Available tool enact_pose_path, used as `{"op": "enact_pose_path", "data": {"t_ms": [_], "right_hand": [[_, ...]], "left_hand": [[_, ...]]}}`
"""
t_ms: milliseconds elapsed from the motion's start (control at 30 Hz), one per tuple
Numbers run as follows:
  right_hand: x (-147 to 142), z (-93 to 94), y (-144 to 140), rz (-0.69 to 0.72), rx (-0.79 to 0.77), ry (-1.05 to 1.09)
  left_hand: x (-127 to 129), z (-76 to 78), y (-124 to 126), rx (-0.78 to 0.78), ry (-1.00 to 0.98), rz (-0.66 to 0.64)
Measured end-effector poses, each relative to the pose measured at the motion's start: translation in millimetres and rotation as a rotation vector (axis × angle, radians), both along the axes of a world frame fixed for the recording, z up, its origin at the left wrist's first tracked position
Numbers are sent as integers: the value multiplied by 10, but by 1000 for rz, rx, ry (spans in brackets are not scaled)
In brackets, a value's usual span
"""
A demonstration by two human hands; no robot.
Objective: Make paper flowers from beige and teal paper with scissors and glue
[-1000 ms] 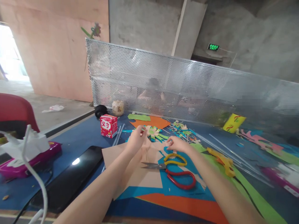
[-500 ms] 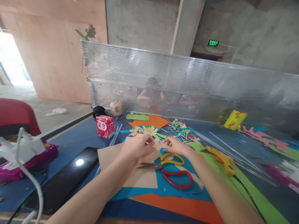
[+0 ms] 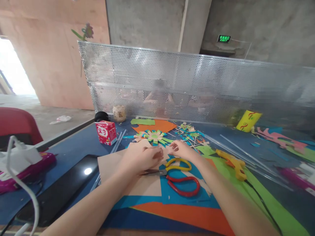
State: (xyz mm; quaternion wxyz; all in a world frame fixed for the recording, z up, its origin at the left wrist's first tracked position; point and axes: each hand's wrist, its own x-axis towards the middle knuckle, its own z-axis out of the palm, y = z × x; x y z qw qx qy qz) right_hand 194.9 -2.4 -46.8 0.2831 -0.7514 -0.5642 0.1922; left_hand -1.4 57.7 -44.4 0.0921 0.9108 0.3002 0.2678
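My left hand (image 3: 149, 156) is over the beige paper sheet (image 3: 145, 186), fingers curled in and pressed together. Close by on the right, my right hand (image 3: 181, 150) has its fingertips bent toward the left one. Anything pinched in either hand is hidden or blends with the beige paper. Just below the hands lie scissors (image 3: 163, 172) with one yellow and one red handle, blades pointing left across the beige sheet. Beyond the fingers rests a layered paper flower (image 3: 154, 136) in green, beige and blue. Blue paper (image 3: 169, 193) lies under the scissors' handles.
A yellow glue gun (image 3: 233, 165) lies on green paper at right, beside clear glue sticks (image 3: 228, 149). At left are a phone (image 3: 64, 186), a red box (image 3: 106, 132) and a power strip (image 3: 49, 162). Paper scraps (image 3: 189, 134) lie before the perforated metal screen (image 3: 137, 82).
My two hands stay close together, with the left hand turned slightly and its fingers more curled. The view has shifted a little; scissors and flower lie as before.
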Motion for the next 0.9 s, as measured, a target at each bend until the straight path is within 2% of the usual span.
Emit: {"op": "enact_pose_path", "data": {"t_ms": [100, 300, 500, 700, 833, 900], "right_hand": [[-7, 8, 25, 18, 17, 62], [15, -17, 50, 66, 55, 166], [17, -18, 31, 115, 65, 176], [40, 10, -5, 198, 51, 198], [60, -72, 42, 182, 102, 208], [57, -91, 66, 160, 153, 213]], "left_hand": [[-13, -1, -27, 81, 30, -24], [23, -14, -3, 4, -8, -14], [52, 39, 17, -13, 130, 82], [42, 80, 5, -80, 180, 80], [53, 37, 36, -169, 64, 96], [61, -1, 62, -270, -108, 97]]}}
